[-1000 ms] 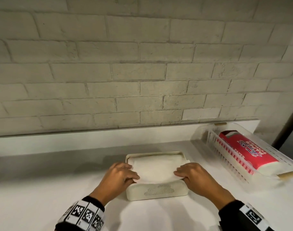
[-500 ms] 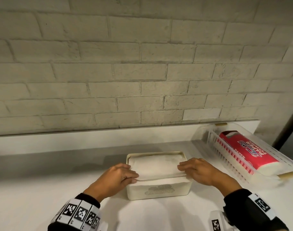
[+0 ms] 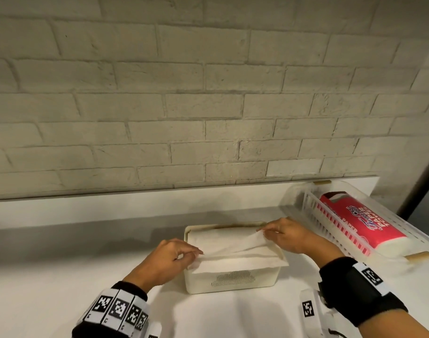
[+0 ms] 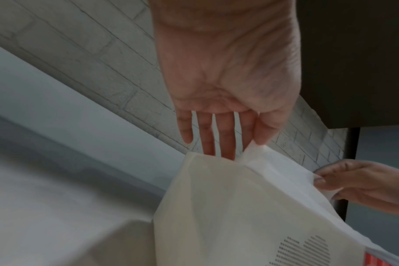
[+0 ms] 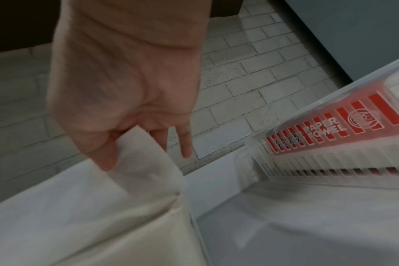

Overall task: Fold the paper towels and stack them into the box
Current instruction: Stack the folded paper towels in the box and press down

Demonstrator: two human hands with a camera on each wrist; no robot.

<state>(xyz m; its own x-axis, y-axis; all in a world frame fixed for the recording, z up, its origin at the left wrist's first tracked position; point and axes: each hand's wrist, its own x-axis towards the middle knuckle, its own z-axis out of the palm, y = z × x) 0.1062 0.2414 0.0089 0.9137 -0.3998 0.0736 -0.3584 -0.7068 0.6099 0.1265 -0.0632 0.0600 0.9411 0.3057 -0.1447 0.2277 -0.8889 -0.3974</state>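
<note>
Right hand point(image 3: 285, 236) has lifted the paper towel point(image 3: 235, 250); left hand point(image 3: 170, 258) pinches its near corner.

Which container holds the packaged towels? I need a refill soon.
The slatted clear basket on the right, holding the red paper towel pack. The cream box between the hands holds loose folded sheets.

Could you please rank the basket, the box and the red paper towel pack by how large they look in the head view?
1. basket, largest
2. box
3. red paper towel pack, smallest

The box sits nearer the camera, so its lead over the pack is unsure.
</note>
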